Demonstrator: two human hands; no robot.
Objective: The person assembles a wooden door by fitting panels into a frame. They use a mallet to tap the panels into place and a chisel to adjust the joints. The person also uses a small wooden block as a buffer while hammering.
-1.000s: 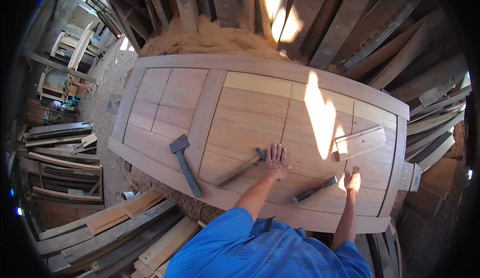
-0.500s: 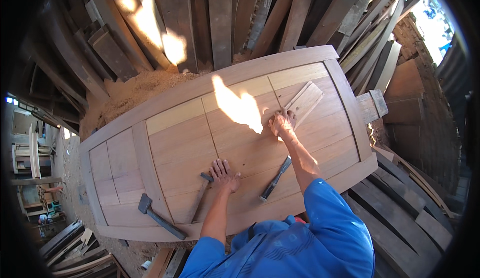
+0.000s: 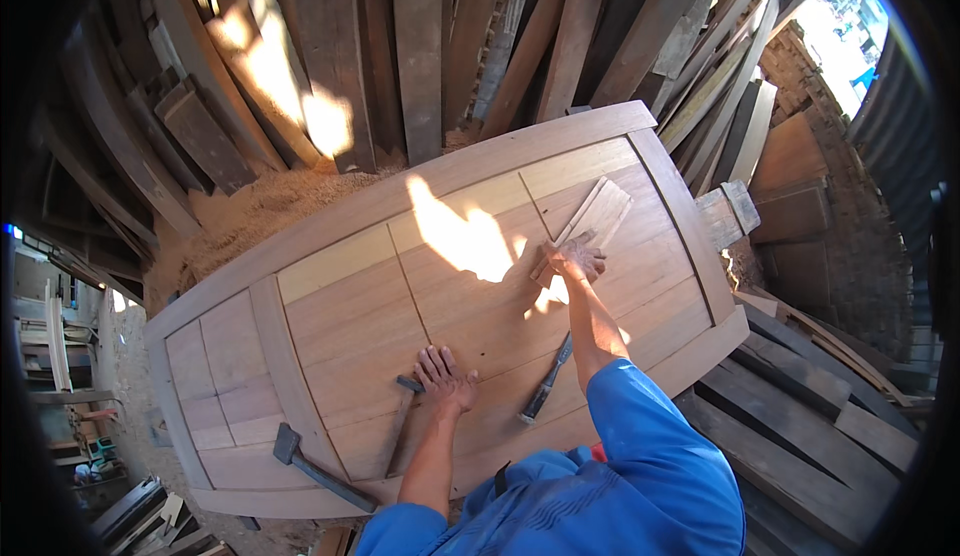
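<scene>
A large pale wooden door (image 3: 330,336) lies flat before me. My left hand (image 3: 447,377) rests flat on it with the fingers spread, right beside the head of a wooden-handled hammer (image 3: 402,418). My right hand (image 3: 572,259) reaches further out and is curled over the near end of a short grooved wooden slat (image 3: 600,211) lying on the door, in a patch of sunlight. A dark-handled chisel (image 3: 547,388) lies on the door under my right forearm, untouched. A second hammer with a dark handle (image 3: 312,466) lies at the door's near left edge.
Long planks (image 3: 420,46) lean upright behind the door. A heap of sawdust (image 3: 245,221) lies at its far left side. A wooden block (image 3: 735,211) sits by the right end, and stacked boards (image 3: 800,406) lie to the right.
My right hand has gone from the door's near edge by the chisel up to the slat's end. My left hand stayed flat by the hammer. My head has turned, swinging the view.
</scene>
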